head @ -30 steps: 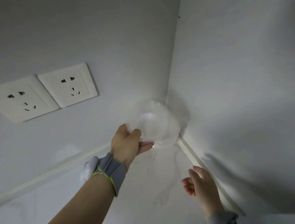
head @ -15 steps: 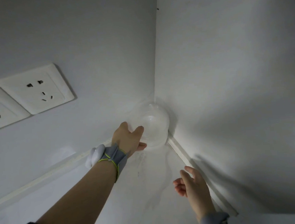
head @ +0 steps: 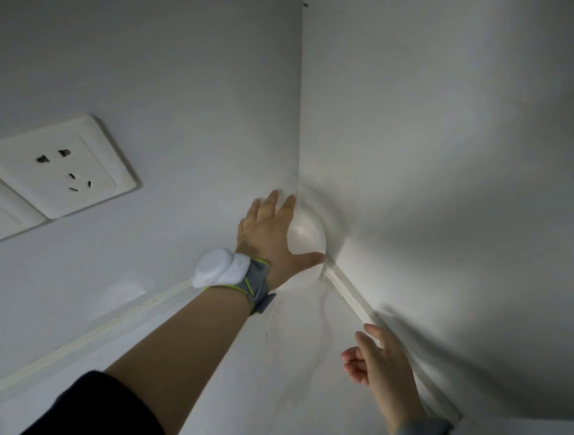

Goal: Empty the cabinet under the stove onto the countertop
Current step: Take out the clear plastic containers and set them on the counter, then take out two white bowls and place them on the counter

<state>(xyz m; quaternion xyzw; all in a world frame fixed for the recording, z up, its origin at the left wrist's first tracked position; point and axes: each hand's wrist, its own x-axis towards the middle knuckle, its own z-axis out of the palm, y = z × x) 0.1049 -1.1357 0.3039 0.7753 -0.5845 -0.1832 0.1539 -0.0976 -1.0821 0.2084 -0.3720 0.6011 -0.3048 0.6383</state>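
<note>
Reaching into the far corner, our left hand (head: 271, 234) is spread flat, fingers splayed and grasping nothing, with the palm side against the near-left rim of a clear bowl (head: 306, 238). That bowl sits on the white countertop (head: 224, 394), pushed right into the angle where the back wall (head: 164, 72) meets the right wall (head: 444, 136), so it has a wall on two sides and no room farther in. Whether it touches either wall we cannot tell, since its clear rim blurs into the white. Our thumb lies along the bowl's near edge, close to the pale sealing strip (head: 350, 301) that runs along the foot of the right wall. On the left wrist we wear a grey band with a white device (head: 222, 267). Our right hand (head: 379, 364) hovers nearer, just beside that strip, fingers loosely curled and holding nothing, well apart from the bowl. Between the two hands the counter surface lies bare. Two white sockets (head: 55, 167) sit on the back wall, far left of the bowl.
</note>
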